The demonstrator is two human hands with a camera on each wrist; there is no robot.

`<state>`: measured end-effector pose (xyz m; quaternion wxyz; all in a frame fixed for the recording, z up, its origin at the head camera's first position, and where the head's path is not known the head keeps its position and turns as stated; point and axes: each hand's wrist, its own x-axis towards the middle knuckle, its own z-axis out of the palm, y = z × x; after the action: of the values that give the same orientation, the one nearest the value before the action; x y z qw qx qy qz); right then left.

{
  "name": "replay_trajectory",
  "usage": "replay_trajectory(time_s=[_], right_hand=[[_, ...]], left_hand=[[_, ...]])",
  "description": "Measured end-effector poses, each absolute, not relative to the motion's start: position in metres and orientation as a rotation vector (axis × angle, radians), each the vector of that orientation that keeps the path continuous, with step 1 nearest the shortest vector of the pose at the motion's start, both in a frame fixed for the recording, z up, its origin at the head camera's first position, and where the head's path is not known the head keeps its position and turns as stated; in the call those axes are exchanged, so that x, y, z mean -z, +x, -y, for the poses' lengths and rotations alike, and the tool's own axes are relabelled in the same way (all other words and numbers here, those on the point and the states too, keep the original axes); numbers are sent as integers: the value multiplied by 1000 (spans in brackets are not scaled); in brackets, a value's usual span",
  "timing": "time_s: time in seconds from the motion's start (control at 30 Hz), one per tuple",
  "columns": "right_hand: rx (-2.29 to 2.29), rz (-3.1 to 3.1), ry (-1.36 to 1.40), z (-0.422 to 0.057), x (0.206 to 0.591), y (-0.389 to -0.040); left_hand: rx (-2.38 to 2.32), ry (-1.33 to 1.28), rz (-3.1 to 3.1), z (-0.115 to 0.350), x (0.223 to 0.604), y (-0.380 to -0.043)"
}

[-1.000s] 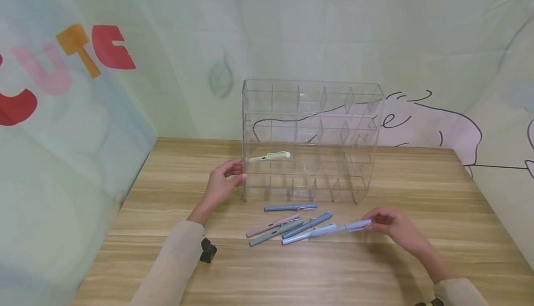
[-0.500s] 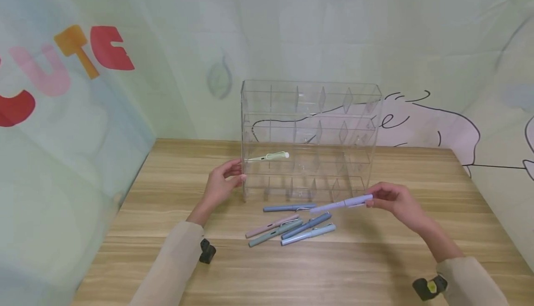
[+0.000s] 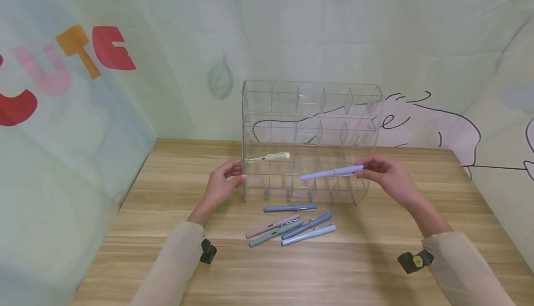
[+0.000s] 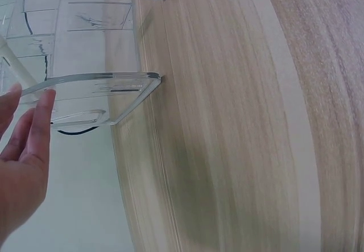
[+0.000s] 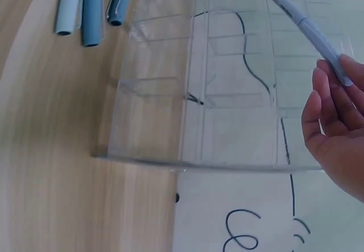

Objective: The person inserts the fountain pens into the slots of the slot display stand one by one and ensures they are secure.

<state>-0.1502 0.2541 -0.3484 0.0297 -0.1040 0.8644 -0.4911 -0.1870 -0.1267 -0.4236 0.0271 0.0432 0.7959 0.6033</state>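
A clear acrylic rack (image 3: 308,175) with several tiers of small compartments stands on the wooden table. My left hand (image 3: 221,183) holds its left side panel, fingertips at the front edge. Between finger and thumb, my right hand (image 3: 385,176) pinches one end of a lavender pen (image 3: 321,174). This pen is raised in front of the rack's lower tiers, lying nearly level with its far end pointing left. A pale green pen (image 3: 271,156) rests in the rack at the left. In the right wrist view, the lavender pen (image 5: 304,24) slants across the clear dividers.
Before the rack lie a blue pen (image 3: 289,208), a pink pen (image 3: 271,226), a grey-green pen (image 3: 275,233), a darker blue pen (image 3: 306,226) and a light blue pen (image 3: 308,235). A printed curtain (image 3: 187,65) hangs behind the table (image 3: 267,278).
My right hand has lifted the lavender pen off the group on the table, up and slightly left to the rack's front. The left hand has stayed at the rack's side.
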Motion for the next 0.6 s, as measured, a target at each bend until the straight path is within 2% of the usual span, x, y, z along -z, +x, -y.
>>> replay_trajectory(time_s=[0.6], right_hand=[[1598, -2693, -215, -207, 334, -176]], left_hand=[[-1874, 138, -2467, 126, 425, -187]])
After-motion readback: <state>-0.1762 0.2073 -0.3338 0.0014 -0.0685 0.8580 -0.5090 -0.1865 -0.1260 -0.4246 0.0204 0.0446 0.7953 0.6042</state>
